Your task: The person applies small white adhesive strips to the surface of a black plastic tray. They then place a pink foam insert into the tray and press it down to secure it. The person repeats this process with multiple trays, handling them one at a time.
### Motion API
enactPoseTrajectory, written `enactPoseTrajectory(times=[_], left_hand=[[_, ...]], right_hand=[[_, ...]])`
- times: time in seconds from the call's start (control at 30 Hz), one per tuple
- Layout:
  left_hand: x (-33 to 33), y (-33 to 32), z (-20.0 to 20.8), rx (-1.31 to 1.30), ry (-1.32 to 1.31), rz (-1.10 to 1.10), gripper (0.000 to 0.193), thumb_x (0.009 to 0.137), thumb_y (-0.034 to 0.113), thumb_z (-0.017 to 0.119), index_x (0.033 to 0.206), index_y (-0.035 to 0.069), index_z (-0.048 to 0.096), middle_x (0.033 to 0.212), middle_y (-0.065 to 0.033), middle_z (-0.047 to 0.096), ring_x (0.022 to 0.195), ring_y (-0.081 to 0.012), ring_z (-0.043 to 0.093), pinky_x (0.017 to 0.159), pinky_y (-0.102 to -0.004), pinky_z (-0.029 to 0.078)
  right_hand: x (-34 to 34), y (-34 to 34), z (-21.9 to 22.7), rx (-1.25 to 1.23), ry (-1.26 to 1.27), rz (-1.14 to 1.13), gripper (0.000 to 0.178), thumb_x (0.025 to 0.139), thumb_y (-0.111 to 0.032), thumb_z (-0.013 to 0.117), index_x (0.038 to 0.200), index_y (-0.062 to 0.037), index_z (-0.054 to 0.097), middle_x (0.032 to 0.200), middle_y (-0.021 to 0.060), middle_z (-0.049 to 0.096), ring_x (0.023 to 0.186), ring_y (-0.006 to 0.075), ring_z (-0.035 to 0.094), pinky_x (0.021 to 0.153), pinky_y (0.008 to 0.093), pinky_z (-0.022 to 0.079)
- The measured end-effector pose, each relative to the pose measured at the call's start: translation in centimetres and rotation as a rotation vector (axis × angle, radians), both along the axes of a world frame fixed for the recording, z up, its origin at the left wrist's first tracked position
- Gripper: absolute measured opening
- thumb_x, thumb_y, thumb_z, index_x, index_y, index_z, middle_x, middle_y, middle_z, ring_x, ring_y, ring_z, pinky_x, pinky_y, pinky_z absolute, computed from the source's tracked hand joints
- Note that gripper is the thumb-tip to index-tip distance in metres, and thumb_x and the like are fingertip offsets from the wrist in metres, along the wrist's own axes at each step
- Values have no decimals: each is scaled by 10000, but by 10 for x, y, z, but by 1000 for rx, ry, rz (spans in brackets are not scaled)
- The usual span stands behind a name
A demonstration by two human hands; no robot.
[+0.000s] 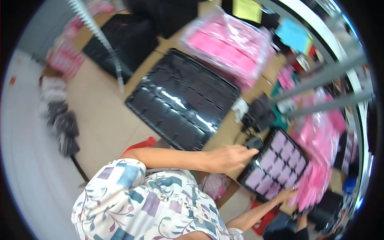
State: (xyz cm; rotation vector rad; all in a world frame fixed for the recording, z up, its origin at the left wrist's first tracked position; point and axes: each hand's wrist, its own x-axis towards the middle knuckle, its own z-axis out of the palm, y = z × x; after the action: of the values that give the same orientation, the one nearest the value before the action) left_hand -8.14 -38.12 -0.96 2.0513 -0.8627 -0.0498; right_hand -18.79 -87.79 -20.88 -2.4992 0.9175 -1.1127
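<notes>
A black tray (261, 164) with rows of pale pink pieces in its compartments lies tilted at the right. My left hand (229, 157) is closed at the tray's left edge, its fingers bent around the rim. Just beyond those fingertips is a small dark grey block (253, 143). At the opposite edge, my right hand (285, 195) grips the tray; its fingers are partly blurred, close to bright pink plastic-wrapped goods (313, 182). Left of the tray, a larger glossy black tray (182, 102) with shallow compartments lies on the table, touched by neither hand.
A clear bag of pink items (230, 42) lies beyond the large tray. A black bin-like object (124, 42) stands farther left. Grey metal bars (320, 80) cross at the right. Another person's arm (302, 222) shows at the lower right. Dark bundles (66, 130) lie by the left wall.
</notes>
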Motion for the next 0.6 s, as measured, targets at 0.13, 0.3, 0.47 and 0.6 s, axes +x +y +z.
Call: enactPoseTrajectory(times=[0.13, 0.3, 0.47, 0.6], left_hand=[[29, 194, 37, -128, -177, 838, 211, 806, 21, 634, 1017, 36, 633, 1012, -127, 631, 907, -266, 632, 791, -358, 514], [67, 462, 24, 321, -585, 1431, 410, 785, -4, 553, 1186, 63, 604, 1139, -133, 609, 1069, -306, 556, 924, -425, 446], [133, 520, 25, 497, -144, 1281, 768, 653, 241, 737, 1370, 126, 483, 1352, -138, 525, 1246, -401, 439, 1035, -495, 362], [138, 517, 23, 216, 13, 935, 401, 731, 149, 723, 1117, 63, 657, 1228, -133, 606, 1189, -298, 526, 1025, -405, 390]], right_hand=[[24, 146, 84, 591, -306, 90, 302, 991, -117, 514, 1232, 53, 582, 1091, 170, 657, 952, 224, 652, 816, 327, 542], [106, 379, 168, 1109, -391, 563, 207, 962, -97, 571, 1114, 29, 630, 884, 96, 677, 753, 144, 640, 733, 256, 529], [124, 553, 204, 1436, 165, 1346, 187, 969, -67, 558, 1110, 31, 634, 932, 84, 682, 792, 125, 643, 755, 258, 526], [143, 647, 195, 1352, 529, 1622, 216, 972, -63, 540, 1146, 35, 624, 977, 79, 678, 814, 106, 622, 752, 246, 517]])
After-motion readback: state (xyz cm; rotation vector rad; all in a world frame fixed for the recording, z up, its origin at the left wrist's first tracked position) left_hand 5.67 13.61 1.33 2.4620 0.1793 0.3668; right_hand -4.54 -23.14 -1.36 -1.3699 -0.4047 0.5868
